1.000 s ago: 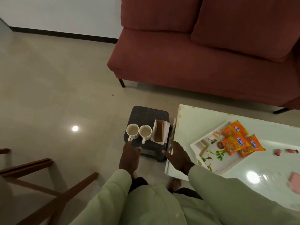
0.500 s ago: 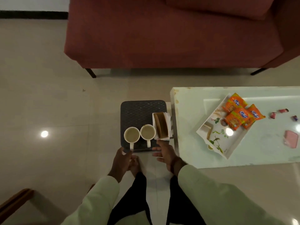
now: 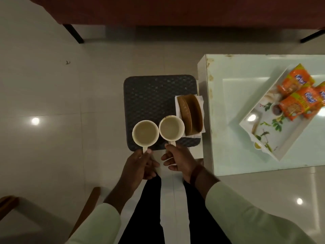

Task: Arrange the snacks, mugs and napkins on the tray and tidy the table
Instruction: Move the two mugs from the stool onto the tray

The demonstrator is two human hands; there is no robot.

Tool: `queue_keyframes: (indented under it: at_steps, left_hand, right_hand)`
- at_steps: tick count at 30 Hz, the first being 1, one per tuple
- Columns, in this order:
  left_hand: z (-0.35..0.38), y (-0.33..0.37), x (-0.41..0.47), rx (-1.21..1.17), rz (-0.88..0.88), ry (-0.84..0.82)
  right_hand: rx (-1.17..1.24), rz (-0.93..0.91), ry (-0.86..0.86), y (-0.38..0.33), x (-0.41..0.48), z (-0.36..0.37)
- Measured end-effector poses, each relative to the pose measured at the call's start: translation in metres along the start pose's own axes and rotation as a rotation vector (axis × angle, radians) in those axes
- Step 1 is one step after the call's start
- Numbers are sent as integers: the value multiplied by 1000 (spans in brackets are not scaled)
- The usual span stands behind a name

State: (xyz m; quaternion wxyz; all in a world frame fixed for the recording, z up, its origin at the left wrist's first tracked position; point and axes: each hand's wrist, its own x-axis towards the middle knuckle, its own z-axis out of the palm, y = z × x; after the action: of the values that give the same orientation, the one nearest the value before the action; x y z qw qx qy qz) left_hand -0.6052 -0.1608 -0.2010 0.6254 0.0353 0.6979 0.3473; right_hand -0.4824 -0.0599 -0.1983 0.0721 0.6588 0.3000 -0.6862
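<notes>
Left grip pinches the handle of the left mug, right grip that of the right mug; both handles point toward the frame's lower edge.

The picture edge cuts off your snack packets. Your fingers partly hide the left mug and right mug handles; the right hand grip is unclear. The holder covers most napkins.

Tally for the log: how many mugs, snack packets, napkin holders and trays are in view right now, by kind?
Mugs: 2, both on the stool
Orange snack packets: 3 distinguishable, overlapping
Napkin holder: 1
Tray: 1, holding the packets
Total: 7
</notes>
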Motion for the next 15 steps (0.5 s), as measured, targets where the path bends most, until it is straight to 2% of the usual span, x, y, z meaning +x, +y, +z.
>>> queue_keyframes:
  at_steps: [5, 9, 15]
  left_hand:
    - [-7, 0, -6, -27, 111, 34]
    - [-8, 12, -44, -9, 162, 79]
    - [8, 44, -108, 47, 226, -37]
  right_hand:
    - [97, -109, 0, -2, -9, -2]
    - [110, -91, -3, -6, -51, -9]
    - [263, -83, -56, -5, -123, -58]
